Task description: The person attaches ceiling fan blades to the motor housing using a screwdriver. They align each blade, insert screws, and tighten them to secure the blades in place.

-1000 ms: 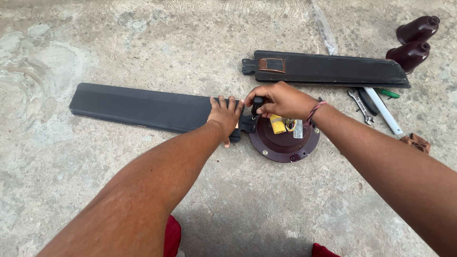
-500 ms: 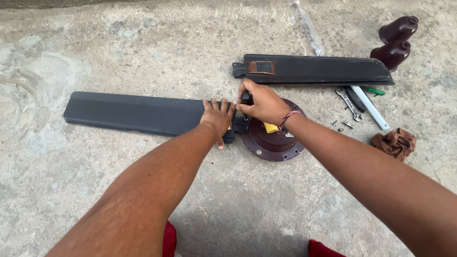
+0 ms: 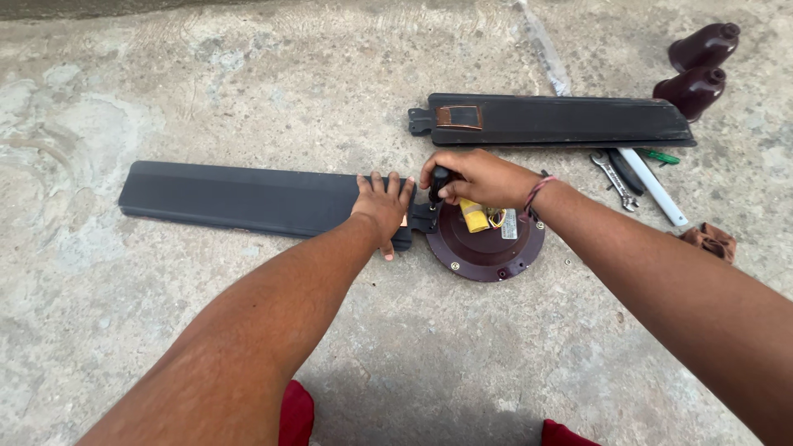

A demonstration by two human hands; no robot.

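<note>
Two hands work on a ceiling fan motor on a concrete floor.
Left hand (image 3: 382, 208) presses flat, fingers spread, on a dark fan blade (image 3: 239, 198); right hand (image 3: 479, 177) grips a black tool handle (image 3: 439, 177) over the round maroon motor housing (image 3: 487, 244), which holds a yellow capacitor (image 3: 473, 216).

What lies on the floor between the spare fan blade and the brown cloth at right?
In the head view, a spanner, a dark tool and a white-handled tool lie between the spare blade and the cloth.

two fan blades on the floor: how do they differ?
The near blade meets the round motor housing and is pinned flat by the left hand; the far blade lies loose and untouched. The far blade's brown bracket shows; the near blade's end is covered by the left hand. Both are dark, long, flat on concrete.
</note>
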